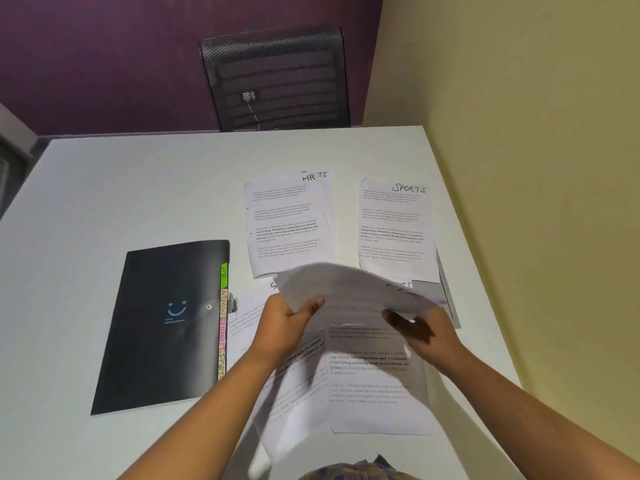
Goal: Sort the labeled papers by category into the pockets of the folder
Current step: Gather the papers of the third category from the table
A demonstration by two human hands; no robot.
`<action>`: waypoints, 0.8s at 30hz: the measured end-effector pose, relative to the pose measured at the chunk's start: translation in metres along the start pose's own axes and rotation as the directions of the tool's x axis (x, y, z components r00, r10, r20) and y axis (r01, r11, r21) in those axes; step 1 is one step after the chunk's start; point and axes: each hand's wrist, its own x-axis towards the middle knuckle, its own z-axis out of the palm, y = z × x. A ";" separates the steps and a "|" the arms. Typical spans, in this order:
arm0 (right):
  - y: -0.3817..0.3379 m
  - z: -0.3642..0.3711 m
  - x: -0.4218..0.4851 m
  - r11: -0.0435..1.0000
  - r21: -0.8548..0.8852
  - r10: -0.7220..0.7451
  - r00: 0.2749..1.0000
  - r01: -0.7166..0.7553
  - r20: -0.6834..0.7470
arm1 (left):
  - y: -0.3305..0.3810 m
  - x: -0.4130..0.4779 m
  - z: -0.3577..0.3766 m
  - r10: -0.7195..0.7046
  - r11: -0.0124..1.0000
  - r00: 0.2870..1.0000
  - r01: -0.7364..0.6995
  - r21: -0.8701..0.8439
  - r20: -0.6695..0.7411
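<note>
A closed black folder (162, 323) with a blue smiley lies on the white table at my left; coloured pocket tabs (222, 327) run along its right edge, reading HR, ADMIN and SPORTS among them. My left hand (285, 322) and my right hand (420, 329) both grip a blurred, lifted bunch of printed papers (349, 289). More printed sheets (374, 382) lie flat under my hands. Further back, one pile is labeled HR (289, 223) and another SPORTS (396, 230).
A black mesh chair (277, 81) stands behind the table's far edge, against a purple wall. A yellow wall runs along the table's right side. A grey object (446, 292) sticks out from under the SPORTS pile.
</note>
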 end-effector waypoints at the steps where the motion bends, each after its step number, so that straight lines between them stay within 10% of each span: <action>1: 0.001 -0.002 0.003 0.999 -0.049 -0.021 1.000 0.021 -0.003 | 0.003 0.005 -0.001 -0.004 0.999 1.000 0.003 -0.038 -0.028; 10: 0.032 -0.003 0.039 0.949 0.241 0.229 0.969 -0.202 -0.089 | 0.022 0.064 -0.020 -0.071 0.990 0.997 0.076 -0.119 0.043; 18: 0.054 -0.004 0.081 0.819 0.432 0.469 0.874 -0.377 -0.127 | -0.033 0.164 -0.055 -0.331 0.865 0.805 0.467 0.182 -0.493; 24: 0.058 -0.008 0.111 0.765 0.481 0.542 0.831 -0.428 -0.123 | -0.049 0.216 -0.051 -0.391 0.654 0.749 0.635 0.412 -0.535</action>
